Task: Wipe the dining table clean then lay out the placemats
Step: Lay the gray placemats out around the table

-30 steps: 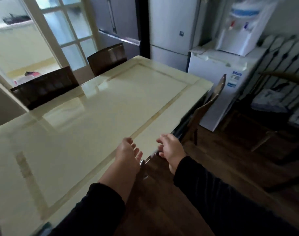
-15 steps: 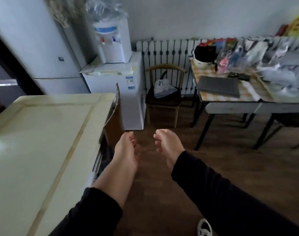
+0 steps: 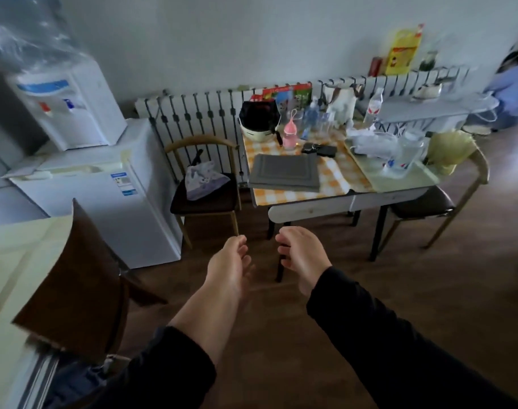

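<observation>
Both hands, left [image 3: 226,268] and right [image 3: 303,259], now reach toward placemats [image 3: 284,176], loosely curled, empty.

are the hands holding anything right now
Nothing is held. The left hand and right hand hang over the floor with loosely curled fingers, short of the gray placemats.

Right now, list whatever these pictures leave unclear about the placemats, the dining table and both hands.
Head view only:
- Flat grey stack on the checked side table: probably placemats, but how many cannot be counted.
- Cream dining table: cut off by the left edge and partly hidden behind the dark wooden chair back, so its wiped state is unknown.
- Left hand and right hand: palms turned away; both seem empty.
- Far right: too blurred to identify.
</observation>
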